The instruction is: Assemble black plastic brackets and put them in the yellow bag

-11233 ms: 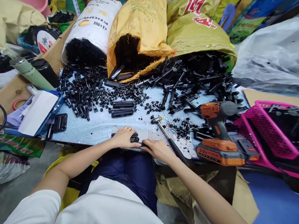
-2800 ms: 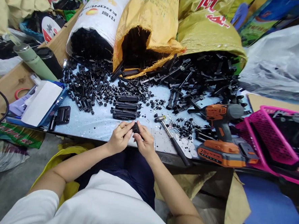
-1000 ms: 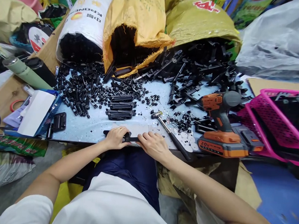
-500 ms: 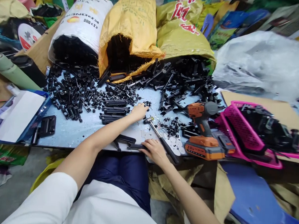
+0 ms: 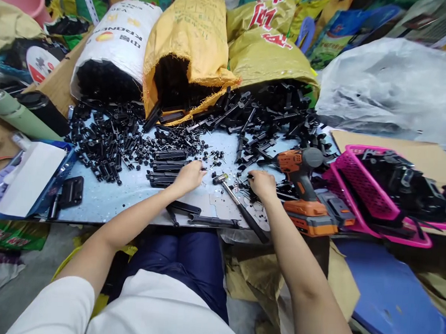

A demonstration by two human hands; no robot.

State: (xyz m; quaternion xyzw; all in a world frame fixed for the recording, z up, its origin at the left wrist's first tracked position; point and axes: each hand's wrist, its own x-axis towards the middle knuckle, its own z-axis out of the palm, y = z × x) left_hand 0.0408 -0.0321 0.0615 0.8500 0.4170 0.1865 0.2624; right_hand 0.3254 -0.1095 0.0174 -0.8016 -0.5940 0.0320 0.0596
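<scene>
My left hand (image 5: 190, 178) is closed in a pinch beside the neat row of long black plastic pieces (image 5: 169, 165). A small dark thing shows at its fingertips, too small to name. To the right, my right hand (image 5: 263, 184) reaches into a heap of small black-headed pins (image 5: 246, 187), fingers bent together; what they hold is hidden. Between the hands lies a hammer (image 5: 239, 204), its head pointing away from me. Close to the table's front edge rest a flat black plastic part (image 5: 214, 221) and another black piece (image 5: 186, 207).
An orange cordless drill (image 5: 301, 184) stands right of my right hand, near a pink basket (image 5: 372, 191) of black parts. Loose black parts (image 5: 111, 145) pile at the back left. Behind stand a white sack (image 5: 119, 34), an orange sack (image 5: 193, 34) and an olive sack (image 5: 267, 59).
My left hand has drawn back toward me and left from the small pins. My right hand has let go of the flat black part and moved forward and right to the pin heap.
</scene>
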